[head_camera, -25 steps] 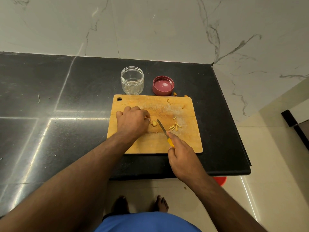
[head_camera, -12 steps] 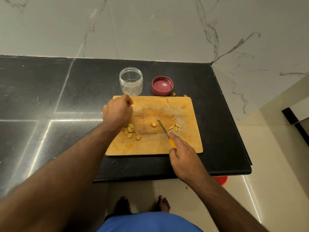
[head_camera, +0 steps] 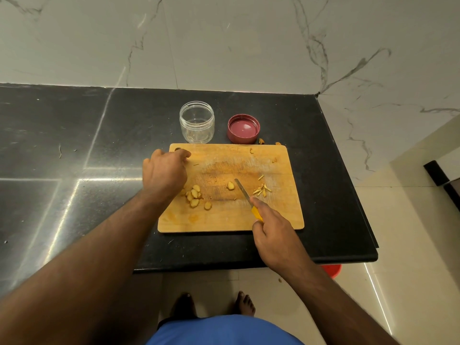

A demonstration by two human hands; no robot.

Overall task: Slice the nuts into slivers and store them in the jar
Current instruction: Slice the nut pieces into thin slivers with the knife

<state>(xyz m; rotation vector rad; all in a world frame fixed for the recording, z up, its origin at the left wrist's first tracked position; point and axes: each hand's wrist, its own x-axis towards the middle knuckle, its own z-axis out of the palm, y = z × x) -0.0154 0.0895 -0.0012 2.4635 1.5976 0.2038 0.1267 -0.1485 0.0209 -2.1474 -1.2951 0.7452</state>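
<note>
1. Head view, against half a second ago: the left hand (head_camera: 165, 171) has slid a little farther toward the back left corner of the cutting board (head_camera: 224, 220), its fingers now over the board's hanging hole; more of the nut pile shows beside the wrist.
2. The left hand's fingers are curled downward with the knuckles up; whether they hold anything cannot be told.
3. The right hand (head_camera: 275, 239) has stayed at the board's front edge, fingers wrapped around the yellow handle of one knife (head_camera: 245, 192), the forefinger stretched along the top. The blade still points away, its tip near the board's middle.
4. Nuts: a cluster of about five pale pieces (head_camera: 195, 195) lies just beside the left wrist, and one single piece (head_camera: 230, 186) lies just left of the blade tip.
5. Slivers (head_camera: 261, 190): one small heap of thin strips lies right of the blade; the strips are too small to count.
6. A few scraps (head_camera: 252, 150) sit near the board's back edge and on the desk (head_camera: 74, 150) behind it.
7. One clear jar (head_camera: 197, 122) stands open and upright behind the board.
8. One red lid (head_camera: 243, 128) lies upturned to the jar's right, apart from it.
</note>
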